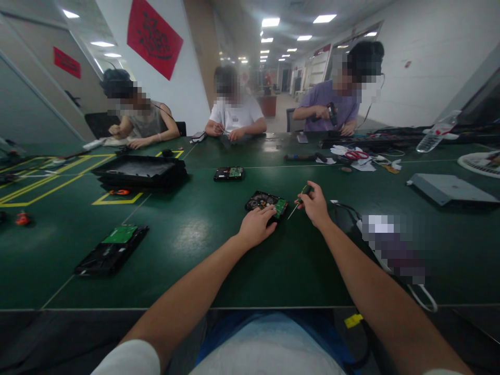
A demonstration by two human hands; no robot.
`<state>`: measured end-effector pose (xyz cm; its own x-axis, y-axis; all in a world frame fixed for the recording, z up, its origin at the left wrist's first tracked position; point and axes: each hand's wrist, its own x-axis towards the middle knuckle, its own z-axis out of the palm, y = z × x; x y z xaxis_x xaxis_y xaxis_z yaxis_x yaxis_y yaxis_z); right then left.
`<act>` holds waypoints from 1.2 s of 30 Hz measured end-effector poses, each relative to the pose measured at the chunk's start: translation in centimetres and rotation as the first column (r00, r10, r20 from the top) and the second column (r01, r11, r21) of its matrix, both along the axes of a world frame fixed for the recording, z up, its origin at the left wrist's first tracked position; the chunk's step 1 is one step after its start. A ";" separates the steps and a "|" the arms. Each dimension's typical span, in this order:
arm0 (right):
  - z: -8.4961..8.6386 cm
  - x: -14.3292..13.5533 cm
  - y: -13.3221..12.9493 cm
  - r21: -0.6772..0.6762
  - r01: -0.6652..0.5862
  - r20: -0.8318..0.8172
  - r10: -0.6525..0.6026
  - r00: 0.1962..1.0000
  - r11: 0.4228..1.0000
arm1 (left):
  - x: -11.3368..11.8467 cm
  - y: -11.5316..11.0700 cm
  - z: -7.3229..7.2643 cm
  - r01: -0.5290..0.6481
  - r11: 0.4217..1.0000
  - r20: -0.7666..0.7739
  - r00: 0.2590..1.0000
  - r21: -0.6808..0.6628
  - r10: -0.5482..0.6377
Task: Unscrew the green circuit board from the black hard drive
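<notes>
A hard drive (261,198) with a green circuit board lies on the table in front of me. My left hand (257,225) rests over its near edge, fingers on the board and holding the drive. Just to the right, my right hand (314,204) is closed around a screwdriver (302,196) with a dark and yellow handle. The screwdriver's thin metal shaft slants down to the left, its tip beside the drive and apart from it. Part of the drive is hidden beneath my left fingers.
Another hard drive (228,174) lies farther back, and a larger black unit with a green board (113,249) lies left. Black trays (140,171) are stacked beyond it. At right are a blurred-out phone-like object with cable (394,250) and a grey metal box (453,188). Three people sit opposite.
</notes>
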<state>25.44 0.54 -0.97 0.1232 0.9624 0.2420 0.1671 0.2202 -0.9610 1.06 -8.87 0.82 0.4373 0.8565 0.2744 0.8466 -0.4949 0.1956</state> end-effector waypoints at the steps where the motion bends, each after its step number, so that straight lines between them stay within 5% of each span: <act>1: 0.2 0.1 -0.1 0.014 0.022 0.021 -0.022 1.000 1.000 | -0.1 -0.1 -0.1 0.012 1.000 0.008 1.000 0.006 -0.012; 12: 2.8 -0.7 -1.8 0.368 0.123 0.330 -0.253 0.909 0.921 | -0.9 0.3 -0.6 0.065 0.998 0.104 0.992 0.019 -0.067; 22: 3.9 -1.6 -2.8 0.472 -0.049 0.522 -0.235 0.820 0.880 | -0.9 0.4 -0.3 0.072 0.997 0.102 0.992 0.005 -0.072; 27: 4.4 -1.6 -3.2 0.421 -0.059 0.600 -0.229 0.766 0.905 | -0.9 0.6 -0.6 0.059 0.998 0.093 0.994 0.004 -0.059; 36: 4.8 -1.7 -3.8 0.385 -0.015 0.405 -0.154 0.901 0.923 | -0.1 1.1 -0.6 0.030 0.999 0.101 0.994 0.023 -0.032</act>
<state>23.72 -3.24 3.87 -0.0086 0.7840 0.6207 0.5637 0.5165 -0.6446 0.94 -7.72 0.21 0.4329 0.8363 0.3365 0.8071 -0.5258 0.2685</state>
